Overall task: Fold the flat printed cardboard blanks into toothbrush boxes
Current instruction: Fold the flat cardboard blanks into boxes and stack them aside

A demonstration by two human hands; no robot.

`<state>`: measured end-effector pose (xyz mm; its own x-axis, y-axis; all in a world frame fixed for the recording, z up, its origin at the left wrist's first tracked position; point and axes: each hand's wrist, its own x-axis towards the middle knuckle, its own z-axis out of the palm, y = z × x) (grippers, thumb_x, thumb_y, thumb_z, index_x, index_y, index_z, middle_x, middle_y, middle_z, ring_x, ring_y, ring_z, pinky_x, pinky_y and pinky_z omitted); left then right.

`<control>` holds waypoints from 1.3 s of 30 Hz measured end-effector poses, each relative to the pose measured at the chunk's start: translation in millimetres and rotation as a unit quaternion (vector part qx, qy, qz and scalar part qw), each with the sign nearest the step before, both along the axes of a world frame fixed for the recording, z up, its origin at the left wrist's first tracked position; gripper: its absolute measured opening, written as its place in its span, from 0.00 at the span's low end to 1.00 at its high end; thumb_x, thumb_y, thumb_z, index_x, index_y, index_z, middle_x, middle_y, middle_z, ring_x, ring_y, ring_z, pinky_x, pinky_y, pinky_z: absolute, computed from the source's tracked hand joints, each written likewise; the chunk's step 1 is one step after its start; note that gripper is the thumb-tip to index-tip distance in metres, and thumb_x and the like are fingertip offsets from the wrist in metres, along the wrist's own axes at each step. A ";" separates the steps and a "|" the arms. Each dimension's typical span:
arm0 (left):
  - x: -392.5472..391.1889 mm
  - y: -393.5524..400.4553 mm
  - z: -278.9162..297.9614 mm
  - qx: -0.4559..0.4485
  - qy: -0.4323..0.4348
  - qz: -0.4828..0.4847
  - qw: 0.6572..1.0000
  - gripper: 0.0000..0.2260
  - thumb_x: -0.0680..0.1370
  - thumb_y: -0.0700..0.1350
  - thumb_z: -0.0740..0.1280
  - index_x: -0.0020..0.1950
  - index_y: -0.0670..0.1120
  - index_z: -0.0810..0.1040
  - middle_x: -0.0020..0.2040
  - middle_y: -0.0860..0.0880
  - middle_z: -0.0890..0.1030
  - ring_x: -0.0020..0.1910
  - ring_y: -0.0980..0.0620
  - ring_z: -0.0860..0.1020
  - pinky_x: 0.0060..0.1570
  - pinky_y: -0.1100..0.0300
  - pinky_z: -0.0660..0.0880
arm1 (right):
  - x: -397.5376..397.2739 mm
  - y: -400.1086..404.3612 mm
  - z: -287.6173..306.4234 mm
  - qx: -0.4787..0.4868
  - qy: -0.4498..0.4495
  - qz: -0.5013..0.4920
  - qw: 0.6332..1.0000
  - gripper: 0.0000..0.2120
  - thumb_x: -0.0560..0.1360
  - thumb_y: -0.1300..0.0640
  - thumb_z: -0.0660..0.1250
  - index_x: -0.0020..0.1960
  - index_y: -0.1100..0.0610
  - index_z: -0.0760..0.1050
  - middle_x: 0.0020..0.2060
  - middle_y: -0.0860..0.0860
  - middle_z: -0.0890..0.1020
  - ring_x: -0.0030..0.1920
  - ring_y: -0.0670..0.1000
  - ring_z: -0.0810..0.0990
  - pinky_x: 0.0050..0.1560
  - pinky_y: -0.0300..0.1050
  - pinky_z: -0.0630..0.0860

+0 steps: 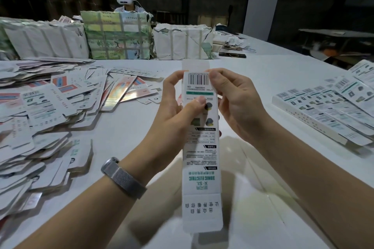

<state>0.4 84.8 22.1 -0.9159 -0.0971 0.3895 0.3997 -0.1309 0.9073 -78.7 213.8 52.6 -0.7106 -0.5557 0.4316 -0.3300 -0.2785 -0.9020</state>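
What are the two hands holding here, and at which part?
Both the left hand and the right hand hold one printed toothbrush box. Their grip is on its far end, by the barcode, pinching its side edges.

The left hand (178, 111) covered part of the box (200, 147) print, and the pile of flat blanks (40, 119) ran off the left edge.

Left hand (178, 107) and right hand (236, 103) grip a box (200, 153) (flaps open).
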 end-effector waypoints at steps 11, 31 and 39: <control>-0.5 1.1 1.1 0.001 -0.029 -0.003 1.000 0.28 0.78 0.46 0.66 0.64 0.77 0.59 0.55 0.42 0.82 0.47 0.40 0.83 0.45 0.41 0.81 | -10.9 1.7 -0.6 -0.064 0.032 -0.018 0.997 0.11 0.75 0.62 0.66 0.55 0.51 0.73 0.44 0.52 0.81 0.49 0.56 0.83 0.55 0.61 0.79; 6.6 1.1 4.8 -0.095 -0.023 -0.029 0.995 0.28 0.79 0.45 0.63 0.72 0.69 0.59 0.52 0.40 0.81 0.52 0.32 0.80 0.49 0.34 0.80 | -7.3 3.4 7.4 0.001 0.027 -0.078 0.997 0.05 0.70 0.58 0.70 0.37 0.52 0.83 0.36 0.54 0.84 0.41 0.63 0.83 0.48 0.75 0.74; 8.4 -3.2 5.9 -0.099 -0.033 -0.067 0.992 0.31 0.79 0.45 0.63 0.75 0.70 0.55 0.55 0.48 0.82 0.51 0.36 0.82 0.45 0.42 0.82 | -9.3 10.2 15.8 0.040 0.018 -0.054 0.998 0.05 0.71 0.58 0.67 0.37 0.56 0.80 0.34 0.54 0.83 0.42 0.61 0.79 0.46 0.61 0.70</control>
